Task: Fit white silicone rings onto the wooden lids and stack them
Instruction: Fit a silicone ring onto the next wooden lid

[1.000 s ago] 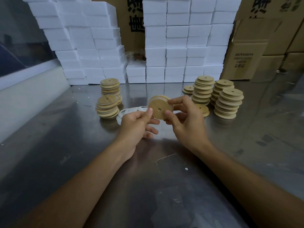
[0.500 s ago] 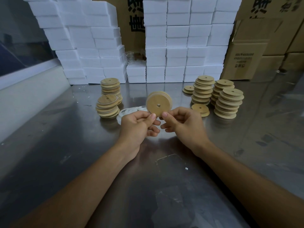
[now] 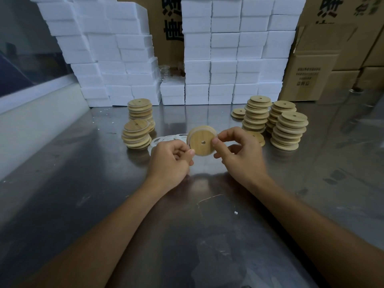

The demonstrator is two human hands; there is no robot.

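Wooden lid [image 3: 202, 143] is up off the counter [image 3: 207, 235], held on edge btwn both hands, flat face w/ its centre hole toward us. We can't tell if a white silicone ring is seated on its rim; a pale edge shows at the top, no more. Loose rings [image 3: 166, 139] lie on the counter just behind the left hand.

Risks as we judge them: ring seats unevenly or rolls off one side if the lid turns faster than the fingers press; lid slips from a fingertip-only hold and knocks the leaning left stacks [image 3: 136, 135].

Left hand [image 3: 171, 161] pinches the lid's lower-left edge, thumb forward, other fingers curled under. Right hand [image 3: 239, 154] pinches the right edge w/ thumb and forefinger, wrist raised. Each grip is closed on the lid. Bare lids [image 3: 288, 129] stand stacked at right.
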